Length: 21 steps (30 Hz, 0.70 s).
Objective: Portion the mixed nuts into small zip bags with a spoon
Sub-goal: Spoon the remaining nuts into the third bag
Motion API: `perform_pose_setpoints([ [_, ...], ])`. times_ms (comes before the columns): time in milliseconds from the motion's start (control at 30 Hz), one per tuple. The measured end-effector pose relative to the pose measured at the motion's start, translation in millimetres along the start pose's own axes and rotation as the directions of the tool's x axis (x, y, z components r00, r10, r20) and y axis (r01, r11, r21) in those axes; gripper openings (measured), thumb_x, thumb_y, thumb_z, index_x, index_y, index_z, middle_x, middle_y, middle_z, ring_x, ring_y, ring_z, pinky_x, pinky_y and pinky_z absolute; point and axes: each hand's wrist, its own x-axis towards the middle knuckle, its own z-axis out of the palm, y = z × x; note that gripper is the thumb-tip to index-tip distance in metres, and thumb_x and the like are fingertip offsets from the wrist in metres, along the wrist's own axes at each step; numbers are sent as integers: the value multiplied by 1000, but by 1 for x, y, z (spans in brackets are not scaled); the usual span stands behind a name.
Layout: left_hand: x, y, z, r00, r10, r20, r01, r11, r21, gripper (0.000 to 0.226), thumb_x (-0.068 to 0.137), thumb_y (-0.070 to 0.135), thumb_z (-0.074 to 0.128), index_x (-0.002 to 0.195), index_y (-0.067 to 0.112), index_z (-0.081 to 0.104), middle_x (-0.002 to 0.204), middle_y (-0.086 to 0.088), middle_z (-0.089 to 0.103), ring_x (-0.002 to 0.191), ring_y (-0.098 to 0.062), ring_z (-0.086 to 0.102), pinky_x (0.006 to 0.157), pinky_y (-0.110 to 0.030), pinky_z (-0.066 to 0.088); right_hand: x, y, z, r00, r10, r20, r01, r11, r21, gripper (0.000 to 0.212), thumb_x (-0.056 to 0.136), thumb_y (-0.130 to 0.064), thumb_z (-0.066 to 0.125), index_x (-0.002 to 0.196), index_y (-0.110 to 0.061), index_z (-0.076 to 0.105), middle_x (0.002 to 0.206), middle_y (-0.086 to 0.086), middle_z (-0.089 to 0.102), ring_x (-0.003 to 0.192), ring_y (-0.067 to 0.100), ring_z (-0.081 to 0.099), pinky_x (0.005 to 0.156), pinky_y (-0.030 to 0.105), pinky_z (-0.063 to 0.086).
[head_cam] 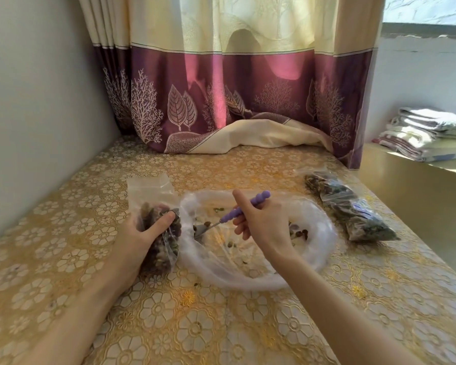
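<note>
While the spoon is dipping into the big clear bag, you're mid-scoop: its metal bowl is sitting low at the bag's left side, on a few of the loose nuts scattered inside, and its purple handle is angling up and away from you. Your right hand is pinching that handle, index finger sticking up free. Just left of the big bag, your left hand is gripping the small zip bag, thumb pressing across its front; it's already well loaded with nuts, and its clear top is standing up behind your fingers. Can't tell whether the mouth is open. Hands are apart, one on each item.

Judging by how little is lying in the big bag, you're working the last scoops. Next move likely needs the spoon lifted level, carried left over the big bag's rim, and tipped into the zip bag's mouth, so hold that mouth open and upright first. Risk: nuts rolling off onto the floral tablecloth.

Right of the big bag, filled bags are lying near the table edge. Behind it, the curtain is draping onto the table.
</note>
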Motion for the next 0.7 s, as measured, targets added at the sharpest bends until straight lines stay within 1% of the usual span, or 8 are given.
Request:
perform_pose_setpoints([
  [167,2,-3,-1,1000,-27,7,27,999,-25,55,54,43,76,100,15,63,91,-1,72,86,-18,69,82,-47,52,2,9,8,992,124,20,-126,986,109,39,91,-25,62,69,4,72,68,13,72,46,16,59,45,22,48],
  [233,2,-2,-1,1000,-17,10,17,1000,-23,54,54,44,76,98,16,63,89,0,73,84,-18,69,79,-46,53,2,12,8,983,178,55,-184,969,165,37,91,-23,62,64,1,72,71,16,73,48,19,60,46,23,49],
  [333,1,-2,0,1000,8,14,-8,1000,-5,47,55,44,75,94,19,64,88,1,73,82,-17,69,75,-41,53,3,13,2,965,250,81,-261,950,172,41,93,-23,60,57,-8,72,75,17,73,54,18,62,51,21,51],
  [400,1,-3,1,1000,23,-3,-23,999,37,46,55,44,74,93,20,64,88,1,72,82,-15,69,74,-37,52,6,11,-3,957,278,77,-288,941,178,44,95,-24,56,59,-5,71,76,18,73,52,16,61,48,19,50],
  [467,1,-5,2,999,32,-32,-30,997,76,44,57,43,74,93,21,63,87,2,72,81,-12,69,71,-31,52,9,7,-10,955,290,62,-296,938,182,45,97,-25,51,67,3,69,78,21,72,47,13,58,42,17,45],
  [567,0,-6,5,998,49,-26,-44,987,157,33,65,36,74,92,23,59,84,6,71,75,0,66,62,-15,49,10,4,-22,956,293,31,-293,937,189,43,99,-24,48,80,11,66,82,24,71,43,10,53,38,16,40],
  [633,-1,-7,8,997,76,-5,-73,974,213,25,70,27,74,87,28,56,75,17,70,70,10,63,55,-6,46,8,3,-31,956,294,15,-291,936,198,42,99,-23,48,76,8,66,82,24,71,43,9,52,38,16,39],
  [700,-2,-7,10,994,105,19,-107,959,263,25,70,23,75,83,30,55,70,25,68,68,14,61,53,-2,43,6,2,-38,955,296,6,-291,936,198,44,99,-22,48,68,4,66,80,24,71,42,8,51,38,15,38],
])
